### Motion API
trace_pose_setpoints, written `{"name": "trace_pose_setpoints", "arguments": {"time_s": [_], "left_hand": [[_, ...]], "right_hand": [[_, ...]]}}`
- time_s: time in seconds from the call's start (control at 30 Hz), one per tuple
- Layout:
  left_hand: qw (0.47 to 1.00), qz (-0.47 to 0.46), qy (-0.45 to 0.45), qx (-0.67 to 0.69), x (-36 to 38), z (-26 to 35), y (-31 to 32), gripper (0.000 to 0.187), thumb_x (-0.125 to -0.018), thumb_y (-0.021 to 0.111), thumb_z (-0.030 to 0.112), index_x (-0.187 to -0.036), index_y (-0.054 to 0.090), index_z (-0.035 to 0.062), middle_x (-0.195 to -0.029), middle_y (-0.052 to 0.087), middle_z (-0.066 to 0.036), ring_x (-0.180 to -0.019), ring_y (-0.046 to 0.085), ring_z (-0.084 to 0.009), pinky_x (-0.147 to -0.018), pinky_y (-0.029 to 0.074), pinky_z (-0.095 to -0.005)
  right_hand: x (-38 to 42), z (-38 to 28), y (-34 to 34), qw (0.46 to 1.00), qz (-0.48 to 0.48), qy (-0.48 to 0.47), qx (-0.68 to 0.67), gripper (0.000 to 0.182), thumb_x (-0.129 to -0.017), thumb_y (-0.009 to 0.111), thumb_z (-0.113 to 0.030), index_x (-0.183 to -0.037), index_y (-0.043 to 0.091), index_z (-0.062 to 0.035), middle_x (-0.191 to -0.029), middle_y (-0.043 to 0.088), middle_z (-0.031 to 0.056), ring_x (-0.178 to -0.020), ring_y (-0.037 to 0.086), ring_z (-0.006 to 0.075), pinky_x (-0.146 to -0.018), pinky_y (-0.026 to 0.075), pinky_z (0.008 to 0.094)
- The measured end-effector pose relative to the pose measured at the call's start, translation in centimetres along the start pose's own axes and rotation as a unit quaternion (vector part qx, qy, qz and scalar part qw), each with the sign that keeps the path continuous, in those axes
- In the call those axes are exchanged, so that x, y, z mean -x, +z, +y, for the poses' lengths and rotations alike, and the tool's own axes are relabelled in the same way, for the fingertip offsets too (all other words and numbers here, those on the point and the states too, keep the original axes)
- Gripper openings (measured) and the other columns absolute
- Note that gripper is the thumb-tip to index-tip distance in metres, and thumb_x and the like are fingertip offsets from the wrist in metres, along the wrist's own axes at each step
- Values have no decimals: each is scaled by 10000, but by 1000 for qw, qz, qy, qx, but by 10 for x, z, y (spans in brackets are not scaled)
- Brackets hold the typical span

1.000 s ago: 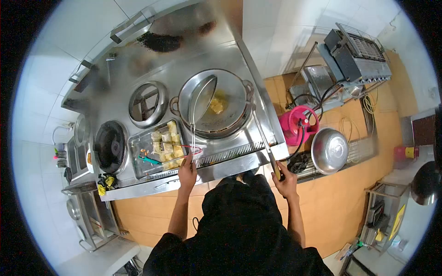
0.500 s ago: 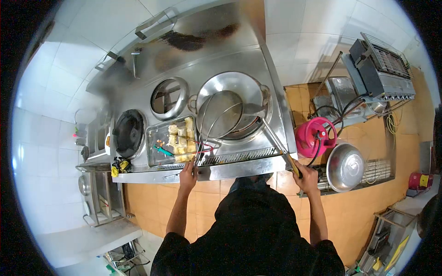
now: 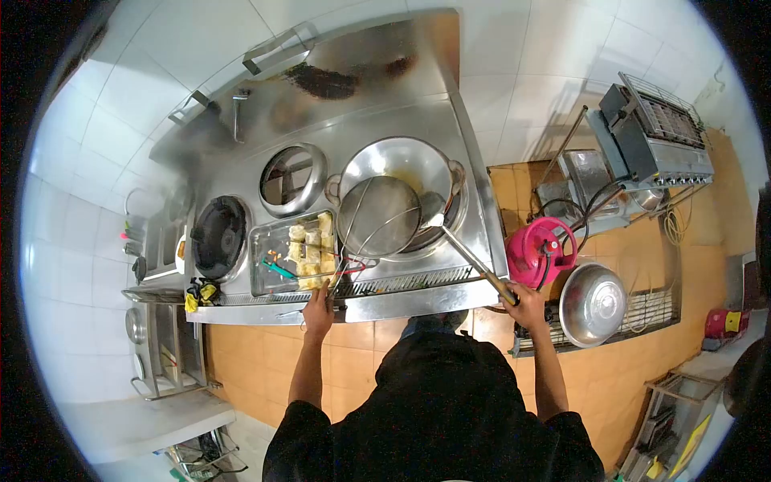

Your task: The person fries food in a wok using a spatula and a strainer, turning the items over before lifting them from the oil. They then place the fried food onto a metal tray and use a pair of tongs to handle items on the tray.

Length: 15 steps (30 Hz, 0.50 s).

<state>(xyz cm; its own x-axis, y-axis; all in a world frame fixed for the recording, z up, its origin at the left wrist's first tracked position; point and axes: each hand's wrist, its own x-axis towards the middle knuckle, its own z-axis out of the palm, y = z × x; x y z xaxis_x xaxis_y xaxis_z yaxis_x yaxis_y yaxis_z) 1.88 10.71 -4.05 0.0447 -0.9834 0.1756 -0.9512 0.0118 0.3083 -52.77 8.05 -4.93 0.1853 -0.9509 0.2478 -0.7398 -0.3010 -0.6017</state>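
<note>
Strainer is held over the wok in the left hand — right hand gripping a long-handled utensil.

bare left hand in a closed grip, bare right hand fisted, bare forearms extended forward from black fabric sleeves

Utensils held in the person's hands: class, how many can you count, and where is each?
2: a round strainer in the left hand, over the wok; a long-handled tool in the right hand, reaching to the wok's right side. None looks hidden.
</note>
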Motion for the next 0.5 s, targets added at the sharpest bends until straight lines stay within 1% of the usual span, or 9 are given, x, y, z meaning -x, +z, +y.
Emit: {"name": "trace_pose_setpoints", "arguments": {"time_s": [0.03, 0.07, 0.1, 0.2, 0.23, 0.27, 0.3, 0.37, 0.5], "left_hand": [[1000, -3, -14, 2, 0, 1, 2, 450, -893, 606, 127, -1336, 529, 129, -985, 598, -150, -841, 613, -375, -674, 503, -458], [1000, -7, -27, 4, -1, 1, 5, 436, -892, 604, 126, -1323, 537, 123, -986, 596, -146, -858, 606, -364, -698, 495, -455], [1000, -6, -25, 6, -2, 2, 8, 436, -892, 604, 126, -1323, 537, 123, -986, 596, -146, -858, 606, -364, -698, 495, -455], [1000, -1, -26, -13, -1, 5, 15, 413, -897, 600, 148, -1306, 548, 115, -981, 596, -125, -905, 579, -335, -767, 455, -458], [999, 12, -25, -36, 0, 6, 17, 415, -895, 603, 163, -1304, 551, 114, -989, 600, -117, -935, 565, -328, -792, 433, -466], [998, 25, -24, -59, 1, 8, 19, 417, -893, 606, 177, -1301, 554, 113, -997, 604, -108, -965, 550, -321, -817, 410, -474], [998, 26, -22, -59, 2, 8, 22, 417, -893, 606, 177, -1301, 554, 113, -997, 604, -108, -965, 550, -321, -817, 410, -474], [995, 21, -59, -74, 3, 8, 29, 426, -885, 611, 194, -1300, 554, 118, -1028, 609, -109, -993, 542, -332, -829, 395, -497], [994, 28, -73, -79, 6, 12, 32, 459, -874, 617, 252, -1305, 542, 113, -1096, 596, -111, -1039, 522, -329, -879, 362, -504]], "right_hand": [[0, 1, 0, 1000, 1, -1, 1, 404, -762, 766, -274, -1083, 666, -50, -987, 704, 160, -892, 684, 340, -761, 540, 426], [1, 1, 1, 999, -11, 31, 1, 399, -765, 762, -271, -1086, 665, -56, -986, 701, 161, -889, 682, 341, -761, 538, 425], [1, 1, 1, 998, -22, 64, 1, 394, -768, 759, -269, -1089, 664, -62, -984, 697, 163, -886, 681, 341, -760, 536, 425], [3, -1, 3, 994, -17, 104, 2, 391, -767, 758, -276, -1086, 651, -77, -963, 687, 164, -862, 673, 344, -743, 527, 428], [3, -2, 3, 994, -15, 105, 4, 391, -767, 758, -276, -1086, 651, -77, -963, 687, 164, -862, 673, 344, -743, 527, 428], [4, -3, 4, 990, -31, 137, 7, 389, -765, 759, -284, -1080, 643, -86, -948, 682, 162, -848, 669, 345, -733, 522, 432], [5, -1, 6, 985, -46, 168, 9, 388, -764, 760, -292, -1075, 636, -96, -933, 676, 160, -835, 665, 347, -723, 517, 436], [6, 2, 11, 987, -24, 156, 7, 393, -763, 761, -315, -1067, 623, -107, -902, 668, 149, -822, 660, 349, -706, 511, 441], [14, 2, 19, 974, -28, 225, 3, 463, -774, 749, -369, -1130, 594, -116, -908, 674, 149, -837, 662, 359, -722, 510, 455]]}}
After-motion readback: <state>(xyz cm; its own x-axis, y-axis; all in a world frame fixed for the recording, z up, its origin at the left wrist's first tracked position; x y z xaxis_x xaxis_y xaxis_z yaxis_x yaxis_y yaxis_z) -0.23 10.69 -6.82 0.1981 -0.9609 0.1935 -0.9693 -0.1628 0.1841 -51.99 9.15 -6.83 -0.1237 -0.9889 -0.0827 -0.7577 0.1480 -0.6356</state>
